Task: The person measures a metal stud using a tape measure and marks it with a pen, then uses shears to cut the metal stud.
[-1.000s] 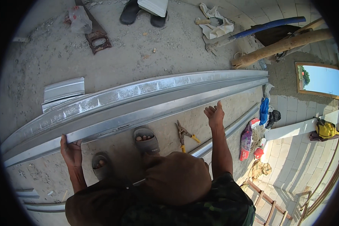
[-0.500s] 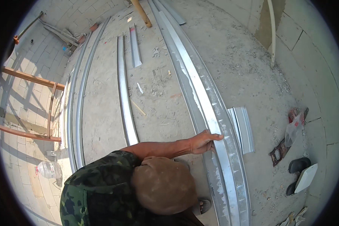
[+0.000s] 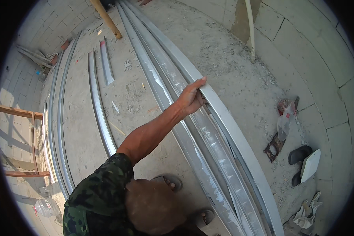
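My left hand (image 3: pixel 190 96) is clamped on the outermost rail (image 3: pixel 233 128), thumb over the top, fingers at its near edge. My right hand is out of view, so I can't tell its state. This rail runs beside other long rails (image 3: pixel 220 153) over the floor (image 3: pixel 240 84), between my feet and the saw (image 3: pixel 275 148).

Long, silvery metal channel (image 3: pixel 231 125), smooth pale face turned upward
It runs lengthwise beside other metal channels (image 3: pixel 208 131), rightmost of the group; they draw close at the far end, gaps showing nearer the camera. Whether it touches the floor (image 3: pixel 244 84) is unclear.
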A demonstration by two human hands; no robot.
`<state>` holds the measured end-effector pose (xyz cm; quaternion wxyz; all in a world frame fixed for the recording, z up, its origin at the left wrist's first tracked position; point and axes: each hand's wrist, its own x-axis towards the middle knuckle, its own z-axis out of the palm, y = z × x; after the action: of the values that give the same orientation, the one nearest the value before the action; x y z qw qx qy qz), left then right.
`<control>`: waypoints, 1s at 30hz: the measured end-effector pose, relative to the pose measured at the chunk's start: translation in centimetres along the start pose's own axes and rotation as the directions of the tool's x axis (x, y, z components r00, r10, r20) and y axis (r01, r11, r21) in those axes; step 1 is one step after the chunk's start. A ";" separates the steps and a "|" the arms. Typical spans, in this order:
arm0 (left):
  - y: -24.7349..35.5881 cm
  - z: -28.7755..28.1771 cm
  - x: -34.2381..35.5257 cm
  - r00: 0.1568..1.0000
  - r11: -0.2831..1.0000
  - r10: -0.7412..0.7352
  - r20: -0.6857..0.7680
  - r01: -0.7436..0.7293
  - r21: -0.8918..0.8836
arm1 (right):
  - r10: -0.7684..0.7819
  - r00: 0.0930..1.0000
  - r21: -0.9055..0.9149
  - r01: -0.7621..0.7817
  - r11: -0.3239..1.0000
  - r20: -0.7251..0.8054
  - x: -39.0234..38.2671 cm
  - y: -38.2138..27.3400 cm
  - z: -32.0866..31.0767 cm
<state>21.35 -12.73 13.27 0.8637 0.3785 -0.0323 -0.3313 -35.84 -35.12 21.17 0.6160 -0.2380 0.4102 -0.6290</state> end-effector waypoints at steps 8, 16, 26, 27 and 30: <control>3.5 -6.0 11.4 0.987 0.988 0.154 -0.043 -0.154 0.017 | 0.064 0.994 -0.046 -0.060 0.997 0.091 4.5 6.8 6.4; 0.4 -5.5 11.8 0.989 0.997 0.078 -0.126 -0.078 0.008 | 0.167 0.986 -0.109 -0.169 0.980 -0.021 3.5 7.6 5.4; -8.3 -2.0 1.1 0.976 0.971 -0.173 -0.130 0.191 0.143 | 0.220 0.959 -0.135 -0.198 0.971 0.179 4.7 14.5 3.0; -9.6 -1.6 -1.9 0.937 0.939 -0.306 -0.165 0.326 0.111 | 0.210 0.953 -0.189 -0.170 0.967 0.218 4.7 15.4 3.2; -15.0 -0.7 -7.9 0.831 0.828 -0.550 -0.085 0.556 0.071 | 0.313 0.931 -0.135 -0.291 0.947 0.187 1.4 16.5 7.2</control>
<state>7.19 -15.02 4.18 0.7128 0.4212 0.0896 -0.5535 -20.64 -36.51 11.53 0.7313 -0.2677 0.4084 -0.4762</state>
